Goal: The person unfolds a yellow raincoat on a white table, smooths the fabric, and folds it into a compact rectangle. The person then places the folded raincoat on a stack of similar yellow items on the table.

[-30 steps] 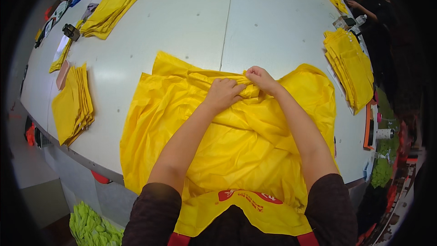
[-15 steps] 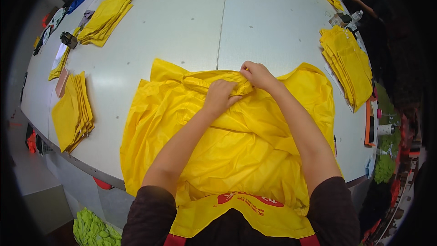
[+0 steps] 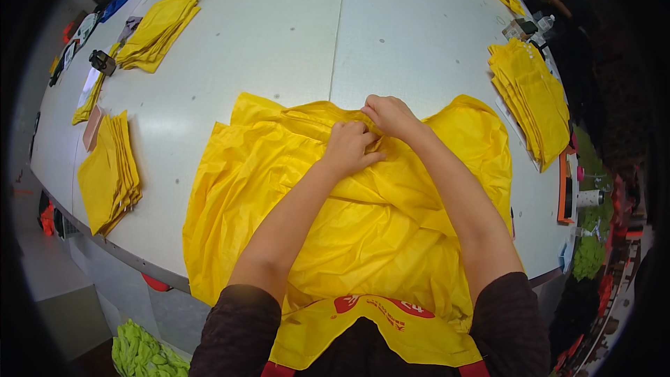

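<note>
Right fingers pinch fabric; left fingers now nearer, grip unclear

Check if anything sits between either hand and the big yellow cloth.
Nothing visible does. The left hand is on the yellow cloth near its far edge, and the right hand appears to pinch that edge. The folded stacks on the left and right lie off to the sides, clear of both hands.

Wearer's hands: two
Spread yellow cloth: one
Squarish folded yellow stacks: three
White thread spool: one
</note>
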### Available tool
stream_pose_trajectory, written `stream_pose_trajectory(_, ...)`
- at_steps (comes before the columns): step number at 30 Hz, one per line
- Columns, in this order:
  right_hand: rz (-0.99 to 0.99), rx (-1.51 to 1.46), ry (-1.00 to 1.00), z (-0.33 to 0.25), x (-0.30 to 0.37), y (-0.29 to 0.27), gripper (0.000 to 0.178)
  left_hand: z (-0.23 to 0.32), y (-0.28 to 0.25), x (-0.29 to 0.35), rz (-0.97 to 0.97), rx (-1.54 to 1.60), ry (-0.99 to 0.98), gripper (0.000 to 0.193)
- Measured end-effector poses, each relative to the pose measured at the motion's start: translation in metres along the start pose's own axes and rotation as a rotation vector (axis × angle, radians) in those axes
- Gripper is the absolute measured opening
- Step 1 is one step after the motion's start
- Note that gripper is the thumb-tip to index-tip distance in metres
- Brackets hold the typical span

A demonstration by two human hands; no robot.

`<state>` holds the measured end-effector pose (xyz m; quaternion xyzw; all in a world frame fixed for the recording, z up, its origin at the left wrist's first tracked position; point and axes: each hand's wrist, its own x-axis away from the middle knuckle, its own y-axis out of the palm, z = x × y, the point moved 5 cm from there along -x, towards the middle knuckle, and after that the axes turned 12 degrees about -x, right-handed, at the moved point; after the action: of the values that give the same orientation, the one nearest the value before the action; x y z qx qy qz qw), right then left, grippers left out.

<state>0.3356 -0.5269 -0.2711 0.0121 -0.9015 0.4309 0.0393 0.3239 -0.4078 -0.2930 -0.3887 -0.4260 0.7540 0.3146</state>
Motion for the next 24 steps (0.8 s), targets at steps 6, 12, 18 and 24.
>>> stream_pose_trajectory(6,0.178,-0.364,-0.038,0.044,0.02,-0.007,0.03,0.0,0.008,-0.006,0.033,0.04,-0.074,0.02)
stream_pose_trajectory(12,-0.082,-0.276,0.027,0.071,0.063,-0.012,0.032,-0.003,0.016,-0.012,-0.079,0.038,-0.136,0.024)
stream_pose_trajectory(18,0.402,0.129,-0.196,0.038,0.082,-0.025,0.023,0.003,0.007,-0.012,0.13,-0.069,-0.055,0.024)
stream_pose_trajectory(24,0.406,-0.01,-0.122,0.037,0.088,-0.005,0.014,0.025,0.016,-0.011,0.263,-0.071,-0.162,0.023)
